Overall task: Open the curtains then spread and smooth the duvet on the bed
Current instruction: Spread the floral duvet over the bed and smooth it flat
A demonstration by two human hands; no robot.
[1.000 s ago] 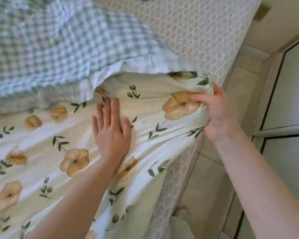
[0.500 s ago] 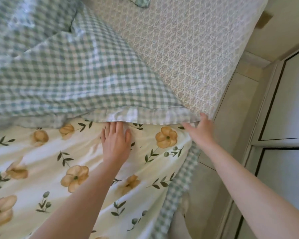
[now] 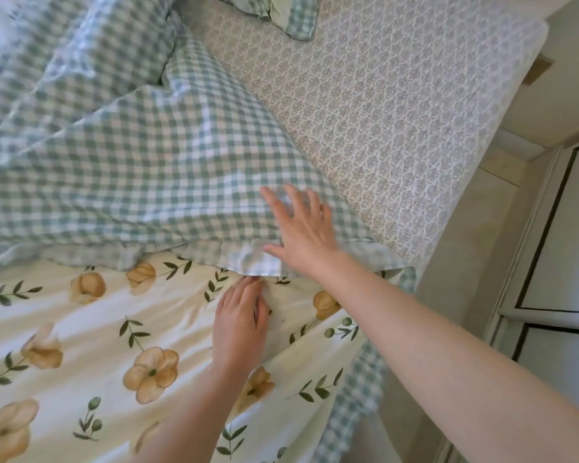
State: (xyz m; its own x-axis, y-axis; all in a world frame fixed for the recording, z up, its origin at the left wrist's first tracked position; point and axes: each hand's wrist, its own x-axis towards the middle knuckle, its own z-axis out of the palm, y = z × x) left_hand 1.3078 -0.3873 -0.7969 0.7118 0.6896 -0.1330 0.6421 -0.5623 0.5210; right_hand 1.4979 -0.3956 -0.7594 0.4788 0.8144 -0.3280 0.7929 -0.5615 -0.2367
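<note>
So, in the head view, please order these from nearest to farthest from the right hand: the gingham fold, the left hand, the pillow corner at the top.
From the right hand:
1. The gingham fold: directly under it, touched by the spread fingers.
2. The left hand: just below, on the floral side of the duvet.
3. The pillow corner: far up, at the picture's top edge, on the patterned sheet.

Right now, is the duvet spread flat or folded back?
Folded back: the duvet shows its gingham face doubled over the floral side, leaving patterned mattress bare.

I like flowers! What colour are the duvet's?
Tan-orange flowers with green leaves on cream duvet, head view.
</note>
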